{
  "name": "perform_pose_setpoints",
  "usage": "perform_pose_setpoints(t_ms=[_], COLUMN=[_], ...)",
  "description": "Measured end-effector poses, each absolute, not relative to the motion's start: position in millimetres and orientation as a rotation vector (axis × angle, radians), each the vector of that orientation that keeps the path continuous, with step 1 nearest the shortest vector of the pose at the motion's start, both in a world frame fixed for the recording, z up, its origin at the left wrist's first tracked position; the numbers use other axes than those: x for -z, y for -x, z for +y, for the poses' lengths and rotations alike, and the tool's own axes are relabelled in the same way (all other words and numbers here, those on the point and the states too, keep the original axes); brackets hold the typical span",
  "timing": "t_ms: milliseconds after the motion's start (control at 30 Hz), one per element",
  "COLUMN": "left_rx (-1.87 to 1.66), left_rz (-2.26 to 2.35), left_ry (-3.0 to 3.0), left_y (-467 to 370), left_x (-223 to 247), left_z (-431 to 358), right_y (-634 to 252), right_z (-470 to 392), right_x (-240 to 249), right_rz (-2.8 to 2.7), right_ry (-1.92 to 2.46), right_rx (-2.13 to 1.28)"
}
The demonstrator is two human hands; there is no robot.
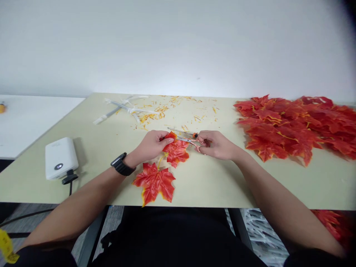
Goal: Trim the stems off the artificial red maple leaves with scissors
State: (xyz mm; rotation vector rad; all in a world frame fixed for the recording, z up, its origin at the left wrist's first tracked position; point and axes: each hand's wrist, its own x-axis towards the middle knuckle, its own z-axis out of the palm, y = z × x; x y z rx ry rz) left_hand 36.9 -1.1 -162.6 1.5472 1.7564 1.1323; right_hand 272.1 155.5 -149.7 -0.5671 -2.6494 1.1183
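My left hand pinches the upper edge of a red leaf over the middle of the table. A yellow stem joins it to a second red leaf, which hangs down near the table's front edge. Scissors with copper-coloured handles are in my right hand, their blades pointing left at the top of the upper leaf. A thin metal tool with an orange and black end also sticks out from my right hand, above the scissors. My right fingers are curled around the handles.
A large pile of red leaves covers the table's right side. Yellow scraps and clear plastic strips lie at the back. On the left is a white power bank with a black cable. More leaves show below the table's right edge.
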Motion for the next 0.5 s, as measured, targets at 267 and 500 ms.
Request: perform_pose_setpoints(t_ms=[267, 500], left_rx=[-1.035, -1.015], left_rz=[1.859, 1.884], left_ry=[-1.623, -1.615], left_y=[-36.8, -38.3], left_x=[159.8, 156.6], left_z=[-1.1, -2.0], right_y=[-272.6, -274.0], right_z=[157.6, 158.6], right_x=[150.8, 151.7], right_rz=[-2.688, -2.681], right_ry=[0.522, 0.531], right_rx=[-1.113, -1.190])
